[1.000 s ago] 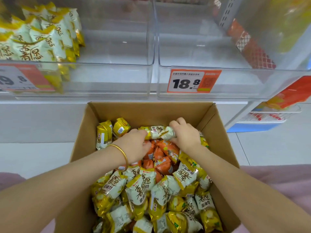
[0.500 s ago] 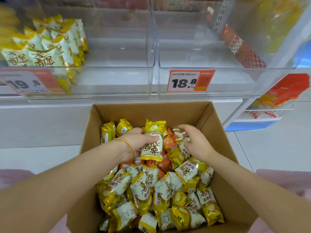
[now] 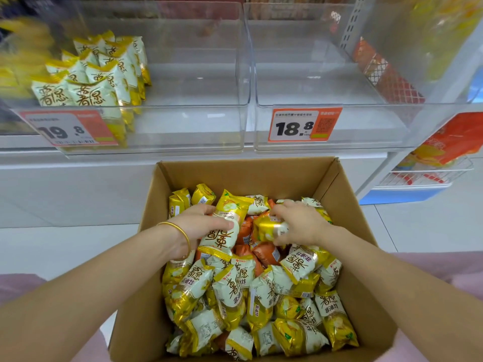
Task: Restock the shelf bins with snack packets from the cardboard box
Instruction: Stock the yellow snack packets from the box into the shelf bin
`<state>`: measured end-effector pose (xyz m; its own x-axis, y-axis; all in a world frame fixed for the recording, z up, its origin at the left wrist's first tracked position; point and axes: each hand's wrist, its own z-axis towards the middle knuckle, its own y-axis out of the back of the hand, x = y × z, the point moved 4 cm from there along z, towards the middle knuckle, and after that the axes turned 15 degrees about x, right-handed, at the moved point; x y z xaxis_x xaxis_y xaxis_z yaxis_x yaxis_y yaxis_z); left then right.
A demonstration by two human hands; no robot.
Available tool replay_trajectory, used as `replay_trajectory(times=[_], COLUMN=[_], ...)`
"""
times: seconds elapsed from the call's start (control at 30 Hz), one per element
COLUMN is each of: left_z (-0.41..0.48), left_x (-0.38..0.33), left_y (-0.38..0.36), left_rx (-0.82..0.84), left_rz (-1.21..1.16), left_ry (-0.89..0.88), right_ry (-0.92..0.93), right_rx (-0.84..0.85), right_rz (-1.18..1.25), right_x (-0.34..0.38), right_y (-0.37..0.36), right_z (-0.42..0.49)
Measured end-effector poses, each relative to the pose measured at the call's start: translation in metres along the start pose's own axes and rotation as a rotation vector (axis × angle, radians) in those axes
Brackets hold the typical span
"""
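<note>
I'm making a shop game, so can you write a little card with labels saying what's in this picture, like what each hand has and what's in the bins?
box: open cardboard box on the floor, full of snack packets
packet colours: mostly yellow and white, some orange packets in the middle
left hand: gripping a yellow and white packet
right hand: gripping a yellow packet
left bin: yellow packets at its left side, the rest bare, tag 19.8
right bin: no packets, tag 18.8
wrist: gold bangle on the left

Motion blur smears the yellow packets (image 3: 23, 35) top left; small print on the price tag (image 3: 65, 128) is unreadable.
</note>
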<state>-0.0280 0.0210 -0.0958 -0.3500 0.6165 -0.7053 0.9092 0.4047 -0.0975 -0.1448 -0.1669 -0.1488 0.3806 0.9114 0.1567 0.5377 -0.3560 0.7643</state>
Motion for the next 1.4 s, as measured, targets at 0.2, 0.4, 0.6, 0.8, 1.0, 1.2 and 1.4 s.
replay_trajectory(times=[0.2, 0.4, 0.6, 0.8, 1.0, 1.2, 1.4], left_z=[-0.01, -0.031, -0.054, -0.069, -0.092, -0.119, -0.144], left_x=[-0.009, -0.031, -0.044, -0.057, -0.075, -0.099, -0.137], left_y=[0.029, 0.035, 0.033, 0.022, 0.023, 0.028, 0.056], left_rx=[-0.132, -0.202, -0.207, -0.114, -0.073, -0.223, -0.458], left_rz=[0.335, 0.825, 0.953, 0.861, 0.719, 0.707, 0.609], left_ry=[-0.047, -0.156, -0.285, -0.404, -0.555, -0.694, -0.871], right_ry=[0.065, 0.075, 0.32, 0.582, 0.787, 0.915, 0.961], right_rx=[0.016, 0.049, 0.005, 0.028, 0.064, 0.209, 0.174], right_rz=[0.714, 0.807, 0.851, 0.965, 1.175, 1.317, 1.252], right_x=[0.019, 0.026, 0.044, 0.087, 0.099, 0.11, 0.141], right_y=[0.031, 0.037, 0.062, 0.088, 0.112, 0.145, 0.213], right_z=[-0.026, -0.04, -0.054, -0.074, -0.086, -0.091, -0.082])
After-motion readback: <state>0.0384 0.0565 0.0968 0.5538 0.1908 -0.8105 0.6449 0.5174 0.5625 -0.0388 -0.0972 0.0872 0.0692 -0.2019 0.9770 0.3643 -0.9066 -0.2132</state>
